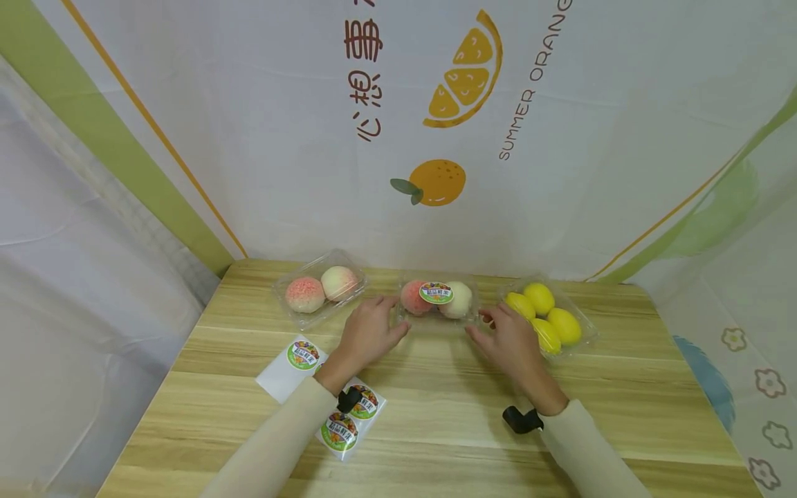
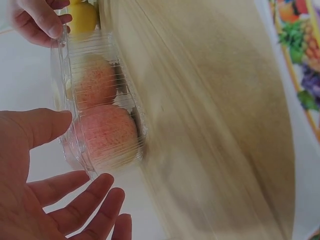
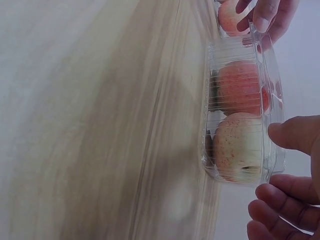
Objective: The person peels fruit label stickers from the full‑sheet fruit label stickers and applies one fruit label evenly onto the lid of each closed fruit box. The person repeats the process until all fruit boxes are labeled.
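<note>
A clear plastic box (image 1: 438, 304) with two peaches and a round sticker (image 1: 436, 292) on its lid lies at the table's middle back. My left hand (image 1: 369, 333) is at its left end, fingers spread, thumb (image 2: 44, 126) at the rim of the box (image 2: 102, 112). At the right end is my right hand (image 1: 507, 339); its thumb (image 3: 294, 136) touches the lid edge of the box (image 3: 242, 110), and its loose fingers (image 3: 272, 197) lie just off the end. Neither hand grips the box.
A second peach box (image 1: 319, 289) stands at the back left, and a box of lemons (image 1: 548, 317) at the right, close to my right hand. Sticker sheets (image 1: 297, 361) (image 1: 351, 417) lie on the wooden table (image 1: 436, 401) under my left forearm. A printed cloth backdrop hangs behind.
</note>
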Tool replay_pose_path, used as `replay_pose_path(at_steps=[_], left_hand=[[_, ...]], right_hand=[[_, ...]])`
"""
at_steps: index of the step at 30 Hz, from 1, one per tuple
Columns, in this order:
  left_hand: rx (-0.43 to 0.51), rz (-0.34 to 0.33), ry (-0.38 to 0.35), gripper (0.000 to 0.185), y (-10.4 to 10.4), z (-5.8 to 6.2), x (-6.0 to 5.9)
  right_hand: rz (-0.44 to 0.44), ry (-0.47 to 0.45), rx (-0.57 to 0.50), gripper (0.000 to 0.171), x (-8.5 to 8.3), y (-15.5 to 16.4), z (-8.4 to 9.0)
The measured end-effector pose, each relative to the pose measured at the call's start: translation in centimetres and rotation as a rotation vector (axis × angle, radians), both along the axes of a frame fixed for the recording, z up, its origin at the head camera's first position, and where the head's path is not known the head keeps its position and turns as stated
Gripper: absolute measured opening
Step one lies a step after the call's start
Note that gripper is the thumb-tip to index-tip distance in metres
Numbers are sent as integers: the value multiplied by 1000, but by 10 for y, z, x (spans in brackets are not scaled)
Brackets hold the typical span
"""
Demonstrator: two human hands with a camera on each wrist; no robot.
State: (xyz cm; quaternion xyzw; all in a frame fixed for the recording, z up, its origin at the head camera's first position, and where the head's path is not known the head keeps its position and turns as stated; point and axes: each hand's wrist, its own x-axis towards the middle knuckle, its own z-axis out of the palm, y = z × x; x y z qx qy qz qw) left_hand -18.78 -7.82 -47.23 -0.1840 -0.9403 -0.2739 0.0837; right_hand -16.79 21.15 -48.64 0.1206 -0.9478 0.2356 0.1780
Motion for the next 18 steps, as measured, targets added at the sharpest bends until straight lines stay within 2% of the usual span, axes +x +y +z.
replay_pose_path(at_steps=[18], left_hand=[[33, 40, -33, 52, 4, -7, -15]], right_hand=[[-53, -15, -7, 39, -12, -5, -2]])
